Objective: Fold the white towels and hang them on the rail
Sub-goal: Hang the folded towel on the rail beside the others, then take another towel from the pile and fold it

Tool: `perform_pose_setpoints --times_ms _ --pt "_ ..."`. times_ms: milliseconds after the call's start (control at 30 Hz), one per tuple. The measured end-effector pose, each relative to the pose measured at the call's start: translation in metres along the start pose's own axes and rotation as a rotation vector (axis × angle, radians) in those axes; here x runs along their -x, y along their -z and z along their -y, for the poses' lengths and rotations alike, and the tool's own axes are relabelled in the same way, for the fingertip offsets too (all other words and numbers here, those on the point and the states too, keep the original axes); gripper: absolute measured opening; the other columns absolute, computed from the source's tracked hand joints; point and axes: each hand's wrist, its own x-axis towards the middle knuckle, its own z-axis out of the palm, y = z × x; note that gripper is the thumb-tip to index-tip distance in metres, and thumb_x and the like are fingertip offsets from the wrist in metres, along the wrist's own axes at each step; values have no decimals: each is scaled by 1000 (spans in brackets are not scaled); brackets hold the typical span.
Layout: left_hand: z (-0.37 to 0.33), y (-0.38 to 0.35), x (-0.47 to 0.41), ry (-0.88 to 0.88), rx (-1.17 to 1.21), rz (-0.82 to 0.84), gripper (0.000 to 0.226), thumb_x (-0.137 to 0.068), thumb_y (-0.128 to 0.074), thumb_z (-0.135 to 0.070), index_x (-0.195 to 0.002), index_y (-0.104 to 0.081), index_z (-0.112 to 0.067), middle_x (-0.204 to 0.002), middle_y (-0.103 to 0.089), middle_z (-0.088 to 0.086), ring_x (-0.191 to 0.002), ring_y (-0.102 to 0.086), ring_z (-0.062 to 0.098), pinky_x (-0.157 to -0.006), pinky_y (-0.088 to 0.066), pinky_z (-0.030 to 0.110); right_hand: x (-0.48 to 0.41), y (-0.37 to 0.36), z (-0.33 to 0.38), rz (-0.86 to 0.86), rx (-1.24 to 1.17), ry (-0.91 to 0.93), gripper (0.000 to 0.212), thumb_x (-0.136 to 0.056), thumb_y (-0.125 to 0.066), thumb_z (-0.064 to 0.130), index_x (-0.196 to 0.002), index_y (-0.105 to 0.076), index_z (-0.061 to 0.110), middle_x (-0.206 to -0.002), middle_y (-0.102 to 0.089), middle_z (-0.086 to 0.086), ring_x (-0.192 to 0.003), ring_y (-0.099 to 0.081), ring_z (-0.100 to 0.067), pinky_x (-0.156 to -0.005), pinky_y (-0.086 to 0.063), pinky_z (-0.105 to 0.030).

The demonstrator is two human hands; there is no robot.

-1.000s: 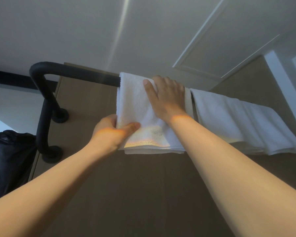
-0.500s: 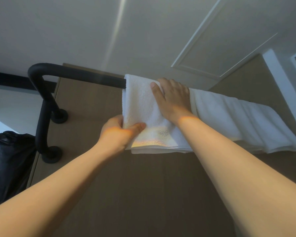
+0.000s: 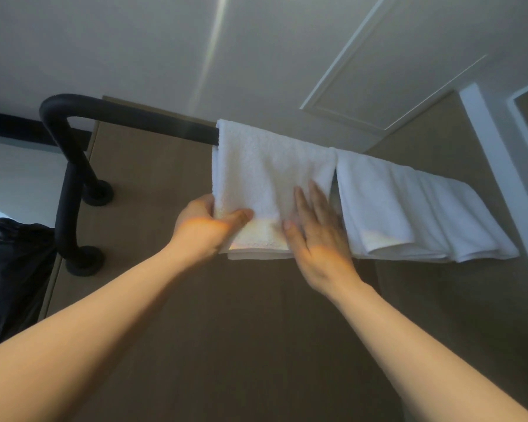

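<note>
A folded white towel (image 3: 265, 175) hangs over the black rail (image 3: 141, 121), its left edge where the bare rail ends. My left hand (image 3: 208, 223) pinches the towel's lower left corner, thumb on the front. My right hand (image 3: 314, 233) lies flat on the towel's lower right part with fingers straight. A second white towel (image 3: 409, 208) hangs on the rail just to the right, bunched in folds and touching the first.
The rail bends down at the left to two round wall mounts (image 3: 84, 260). Behind it is a brown wall panel (image 3: 153, 184). A black plastic bag (image 3: 9, 269) sits at the lower left. A white door frame (image 3: 497, 166) runs down at the right.
My right hand has slid down from the top of the towel at the rail to its lower right part. My left hand keeps its hold on the lower left corner.
</note>
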Motion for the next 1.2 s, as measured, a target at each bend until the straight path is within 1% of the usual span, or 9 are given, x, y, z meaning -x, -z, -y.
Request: perform_pose_setpoints --times_ms 167,267,367,467,567,633,767,933,1200 --pt "9 1 2 45 -40 7 36 -78 -78 -36 -107 -68 -17 -95 -72 -3 -84 -67 12 -68 -51 22 29 4 -8 100 15 -26 59 -102 -29 48 -156 -10 32 -163 10 13 -133 32 12 -108 18 -14" --pt "11 2 6 40 -62 22 34 -78 -78 -37 -104 -68 -17 -91 -71 -5 -81 -67 10 -64 -51 19 39 10 -4 142 28 -59 60 -102 -36 44 -156 -15 27 -165 2 9 -149 5 -5 -118 -3 -26" --pt "12 5 13 45 -83 40 34 -80 -77 -37 -104 -68 -14 -91 -73 1 -80 -69 17 -72 -58 30 54 19 2 151 42 -88 59 -102 -42 40 -155 -23 23 -164 -11 6 -150 -13 -10 -114 -12 -23" --pt "19 10 32 66 -56 98 32 -77 -78 -37 -98 -71 -14 -82 -75 3 -65 -69 10 -64 -57 20 81 29 8 82 27 -109 50 -99 -49 33 -146 -41 20 -153 -37 5 -141 -33 -10 -111 -24 -22" --pt "34 14 63 56 -257 191 28 -71 -81 -41 -86 -69 -20 -80 -73 -4 -75 -69 9 -72 -56 25 118 32 9 138 15 -116 38 -96 -54 32 -132 -56 21 -132 -54 10 -115 -53 -6 -98 -39 -23" --pt "48 13 88 58 -371 277 22 -69 -80 -33 -82 -69 -20 -80 -73 -6 -80 -69 10 -76 -55 31 147 29 8 246 -1 -129 36 -96 -55 34 -130 -58 24 -126 -56 14 -99 -53 -1 -90 -39 -19" --pt "89 3 154 96 -447 448 20 -71 -77 -18 -88 -67 -15 -84 -71 -4 -80 -68 13 -80 -55 36 213 14 4 455 -21 -177 34 -96 -54 38 -129 -57 29 -125 -56 16 -92 -49 3 -87 -37 -13" --pt "139 -5 250 139 -623 586 30 -81 -73 -38 -103 -62 -20 -100 -65 -7 -90 -62 9 -79 -49 25 303 -3 -3 715 -45 -273 39 -96 -53 40 -134 -53 33 -133 -53 16 -121 -51 -2 -101 -38 -17" --pt "191 -5 410 460 -732 762 41 -88 -63 -43 -121 -57 -21 -120 -60 -5 -106 -58 10 -83 -44 21 427 -24 2 1101 -88 -248 39 -95 -54 39 -133 -52 29 -129 -56 9 -126 -49 -11 -99 -40 -24"
